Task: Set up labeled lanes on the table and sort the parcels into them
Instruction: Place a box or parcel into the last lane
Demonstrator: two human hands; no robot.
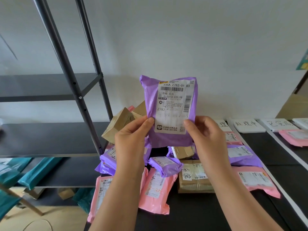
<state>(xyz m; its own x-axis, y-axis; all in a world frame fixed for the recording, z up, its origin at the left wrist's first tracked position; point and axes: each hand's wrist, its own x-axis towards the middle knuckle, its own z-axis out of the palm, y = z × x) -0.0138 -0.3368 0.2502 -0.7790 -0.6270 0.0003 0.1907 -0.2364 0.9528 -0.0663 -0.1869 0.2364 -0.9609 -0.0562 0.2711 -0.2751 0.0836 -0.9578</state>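
Parcel in hand: purple mailer [170, 112], upright and lifted clear of the bench [191, 214], above the pile; you hold it with its front toward you.
Shipping label [173, 105]: white, stuck to the mailer's front, printed with barcodes and "Z782".
Left grip [131, 140]: pinching the mailer's lower left edge, your thumb on the front beside the label and your fingers curled behind.
Right grip [206, 139]: pinching the lower right edge the same way, your thumb tip on the label's right margin.
Pile: unsorted parcels heaped on the black bench under your hands, overlapping one another.
Pile contents: brown paper parcel [116, 125] tilted at the back left; small purple parcel [165, 164] lying on a pink parcel [156, 187]; brown box [195, 179] with a handwritten slip, just right of these.
Lane cards: two white cards, [246, 125] and [277, 125], side by side at the bench's far edge, each with handwritten characters; a third is mostly hidden behind your right hand.
Lane divider: white strip [287, 151] running along the bench from between the cards toward you.
Sorted lane: one pink mailer [295, 137] lying beyond the strip, below the right card.
Shelf unit [50, 137]: dark metal, left of the bench, with teal parcels [38, 170] on its lower level.
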